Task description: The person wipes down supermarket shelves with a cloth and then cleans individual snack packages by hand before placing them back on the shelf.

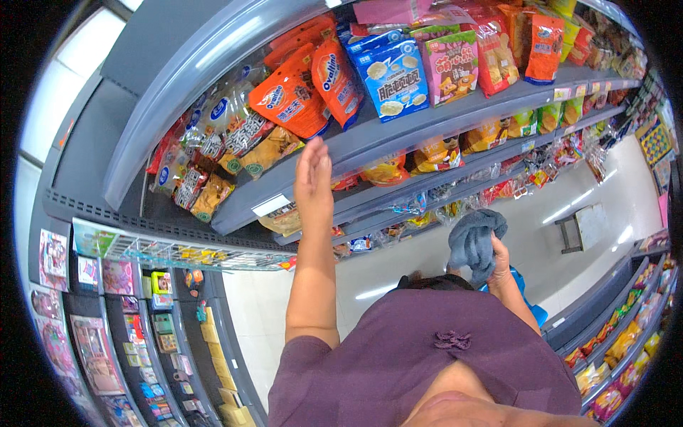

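My left hand [314, 173] is raised at the front edge of the upper shelf [368, 147], fingers stretched and nothing seen in its grip. Just beyond its fingertips stands an orange snack pouch [291, 99], with a second orange pouch [335, 77] leaning beside it. Whether the fingertips touch the shelf or a pouch I cannot tell. Low on the right, my right hand [500, 261] grips a bunched grey-blue cloth [476, 243]. Left of the pouches lie clear bags of snacks [229, 128]. To their right are a blue snack box [392, 80] and a pink biscuit box [453, 66].
Lower shelves hold yellow snack bags [437, 152]. A blue plastic object [525, 301] is partly hidden behind my right forearm. A small stool [581, 229] stands on the pale tiled floor [555, 269]. Shelves of boxed goods [96, 347] rise at the left, and another snack rack [613, 341] at right.
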The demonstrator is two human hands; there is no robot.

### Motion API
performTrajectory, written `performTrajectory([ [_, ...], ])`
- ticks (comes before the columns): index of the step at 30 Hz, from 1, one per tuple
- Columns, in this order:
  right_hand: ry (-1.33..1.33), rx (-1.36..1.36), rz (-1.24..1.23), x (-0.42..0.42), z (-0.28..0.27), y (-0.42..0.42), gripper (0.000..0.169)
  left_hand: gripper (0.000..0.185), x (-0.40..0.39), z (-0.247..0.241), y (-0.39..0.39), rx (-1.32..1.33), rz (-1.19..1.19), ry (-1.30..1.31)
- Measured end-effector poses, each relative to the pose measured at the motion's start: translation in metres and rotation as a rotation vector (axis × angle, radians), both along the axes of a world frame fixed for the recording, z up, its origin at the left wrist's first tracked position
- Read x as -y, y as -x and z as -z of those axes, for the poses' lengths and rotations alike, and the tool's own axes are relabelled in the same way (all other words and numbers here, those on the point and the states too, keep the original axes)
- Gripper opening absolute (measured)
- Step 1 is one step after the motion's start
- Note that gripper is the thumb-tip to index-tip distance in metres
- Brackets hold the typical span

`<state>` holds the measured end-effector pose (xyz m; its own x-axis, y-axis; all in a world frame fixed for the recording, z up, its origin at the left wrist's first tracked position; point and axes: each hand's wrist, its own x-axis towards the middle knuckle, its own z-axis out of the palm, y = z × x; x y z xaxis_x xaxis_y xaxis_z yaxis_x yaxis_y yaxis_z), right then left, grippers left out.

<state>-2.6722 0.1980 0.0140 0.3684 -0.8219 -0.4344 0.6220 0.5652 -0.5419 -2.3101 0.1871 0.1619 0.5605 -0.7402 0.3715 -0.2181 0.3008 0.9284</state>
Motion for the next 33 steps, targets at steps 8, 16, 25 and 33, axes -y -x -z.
performTrajectory([
  [8,0.239,0.29,-0.135,0.032,0.025,0.038,0.056,0.048,0.103,0.005,-0.013,0.355,-0.131,0.042],
  [16,0.162,0.165,-0.078,0.029,0.009,0.068,0.048,0.031,0.114,-0.002,-0.011,0.666,-0.584,0.037],
  [25,0.187,0.029,-0.223,0.057,-0.018,0.051,0.048,0.046,-0.001,-0.039,0.05,-0.458,-0.296,0.226],
  [33,1.101,-0.13,-0.068,0.097,-0.164,-0.035,0.058,0.056,-0.048,0.012,0.099,-0.816,0.097,0.231],
])
